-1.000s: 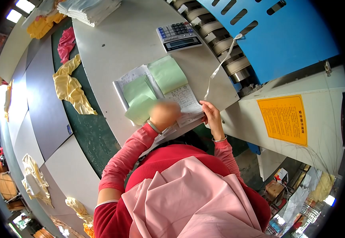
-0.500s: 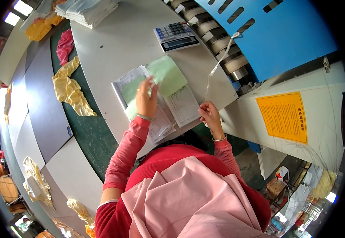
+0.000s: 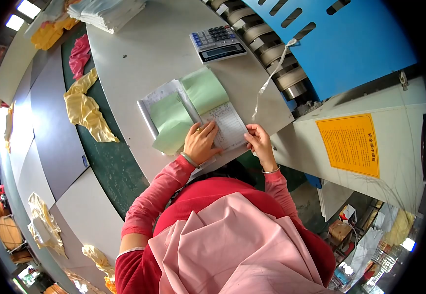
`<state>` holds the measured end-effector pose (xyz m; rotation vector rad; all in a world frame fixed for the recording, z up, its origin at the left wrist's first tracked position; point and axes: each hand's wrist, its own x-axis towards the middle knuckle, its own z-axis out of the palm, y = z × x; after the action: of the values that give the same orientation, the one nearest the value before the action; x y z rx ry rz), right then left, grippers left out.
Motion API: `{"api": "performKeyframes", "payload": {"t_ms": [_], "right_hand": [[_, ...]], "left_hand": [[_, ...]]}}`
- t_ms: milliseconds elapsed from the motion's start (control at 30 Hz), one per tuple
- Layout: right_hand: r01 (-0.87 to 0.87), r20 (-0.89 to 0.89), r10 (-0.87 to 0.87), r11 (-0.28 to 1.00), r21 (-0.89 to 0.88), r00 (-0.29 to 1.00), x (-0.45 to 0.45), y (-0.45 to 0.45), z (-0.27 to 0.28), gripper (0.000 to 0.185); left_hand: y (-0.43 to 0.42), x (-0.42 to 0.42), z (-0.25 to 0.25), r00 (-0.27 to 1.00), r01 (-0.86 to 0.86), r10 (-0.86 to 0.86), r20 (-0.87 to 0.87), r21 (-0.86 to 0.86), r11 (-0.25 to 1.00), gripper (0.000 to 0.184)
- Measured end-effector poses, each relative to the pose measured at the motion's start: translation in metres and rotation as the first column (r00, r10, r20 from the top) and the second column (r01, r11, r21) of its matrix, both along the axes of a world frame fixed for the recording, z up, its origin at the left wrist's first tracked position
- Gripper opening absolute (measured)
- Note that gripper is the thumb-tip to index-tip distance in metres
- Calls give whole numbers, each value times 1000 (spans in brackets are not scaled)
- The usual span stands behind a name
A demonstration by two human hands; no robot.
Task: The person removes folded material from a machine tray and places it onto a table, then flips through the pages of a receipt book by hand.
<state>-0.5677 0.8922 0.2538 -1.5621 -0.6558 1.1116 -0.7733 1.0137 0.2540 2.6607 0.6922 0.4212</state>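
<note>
A booklet of forms with green sheets (image 3: 205, 90) lies spread on the grey table. My left hand (image 3: 200, 144) rests palm down on its pages, fingers stretched out and holding nothing. Beneath and beside those fingers is a white printed form page (image 3: 232, 128) with handwriting. At that page's right edge, my right hand (image 3: 261, 146) is closed in a pinch, thumb and forefinger on the paper's edge. A loose green sheet (image 3: 171, 117) covers the booklet's left side and curls toward the table's front edge. Part of the page is hidden under my left hand.
A calculator (image 3: 218, 45) sits farther back on the table (image 3: 144, 59). To the right stands a blue machine (image 3: 350, 44) with rollers, and a white ribbon (image 3: 271, 73) hangs from it. A stack of white sheets (image 3: 106, 13) lies far left; yellow cloth (image 3: 88, 108) lies beyond the table's edge.
My left hand has come down from above the green sheets onto the white page, moving toward me and right. The left green sheet now lies flatter. My right hand stays at the page edge.
</note>
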Motion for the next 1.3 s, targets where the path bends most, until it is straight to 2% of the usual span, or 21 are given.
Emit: {"api": "performKeyframes", "payload": {"t_ms": [233,333,433,467,500,567,667,767,800,900,1200,1300], "right_hand": [[17,7,-17,1000,10,1000,1,1,-2,25],[42,-22,-42,999,11,999,1,0,-5,25],[45,-49,-45,999,0,998,2,0,-9,26],[41,-58,-41,999,-9,997,2,-1,-9,26],[37,-45,-37,999,-12,998,1,-1,-8,25],[28,-17,-28,999,-17,999,0,0,-5,25],[28,-18,-29,1000,-9,999,0,0,-6,25],[18,5,-17,1000,-10,1000,2,1,-8,26],[18,10,-18,1000,-9,1000,1,1,-7,26],[27,18,-27,1000,-6,999,0,1,-3,26],[33,22,-33,999,-11,999,1,1,-8,26],[49,5,-49,999,-16,999,1,2,-7,26]], "left_hand": [[8,2,-9,996,13,-15,84,32,999,31],[16,3,-7,977,-33,64,205,-154,987,20],[29,2,10,911,-287,386,143,-451,845,20],[39,6,19,770,-364,495,403,-360,859,22],[41,9,25,685,-406,532,497,-346,846,25],[35,8,34,653,-428,563,506,-365,826,28],[27,-5,10,924,-244,251,288,-60,968,39],[7,-2,9,979,-65,72,193,-42,997,54],[2,-2,7,987,-61,64,145,-27,998,62],[-5,-1,4,993,-83,81,86,20,996,63],[-2,1,-2,996,-58,54,72,51,997,41],[5,2,-7,987,-78,81,140,-28,997,34]]}}
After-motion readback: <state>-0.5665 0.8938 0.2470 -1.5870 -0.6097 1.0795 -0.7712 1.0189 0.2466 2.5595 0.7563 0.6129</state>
